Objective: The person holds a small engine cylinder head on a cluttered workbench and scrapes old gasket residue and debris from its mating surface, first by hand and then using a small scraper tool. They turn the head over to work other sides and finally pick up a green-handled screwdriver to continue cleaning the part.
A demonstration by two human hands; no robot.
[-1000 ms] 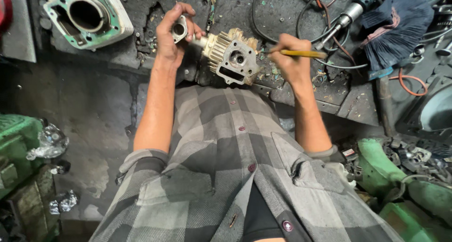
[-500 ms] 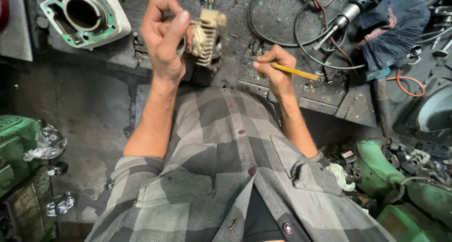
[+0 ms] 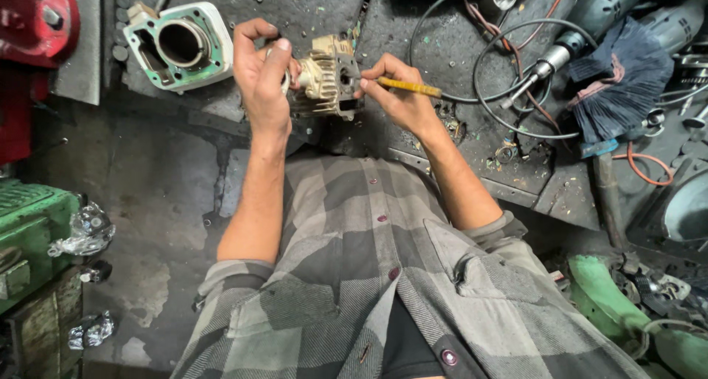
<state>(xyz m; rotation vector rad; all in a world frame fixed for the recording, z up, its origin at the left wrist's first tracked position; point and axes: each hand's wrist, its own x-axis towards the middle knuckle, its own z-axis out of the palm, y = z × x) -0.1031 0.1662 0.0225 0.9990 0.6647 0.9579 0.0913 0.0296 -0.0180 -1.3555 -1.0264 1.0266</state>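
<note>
So a grimy finned engine part [image 3: 328, 77] is held up over the dark, oily bench [image 3: 442, 25], roughly mid-bench toward the far edge, tipped on its side so the fins face the left hand [image 3: 262, 80]. That hand is wrapped around the left end of the part, fingers curled over the top and pressed close together, thumb tucked along the near side. The right hand [image 3: 402, 99] is brought in from the other side, and a thin yellow-handled tool [image 3: 413, 88] is pinched between thumb and the first fingers, pencil style, with its tip poked at a hole in the part's face; the tip itself is too small to be made out. A second engine piece, a white cylinder block with a green gasket [image 3: 181, 43], is parked flat near the far left corner, well apart from the hands. A grinder with a looped black cable [image 3: 546, 62] and a blue rag [image 3: 619, 84] are piled toward the right edge, plus an orange wire [image 3: 649, 172]. A grey checked shirt [image 3: 354, 276] fills the bottom of the view.
</note>
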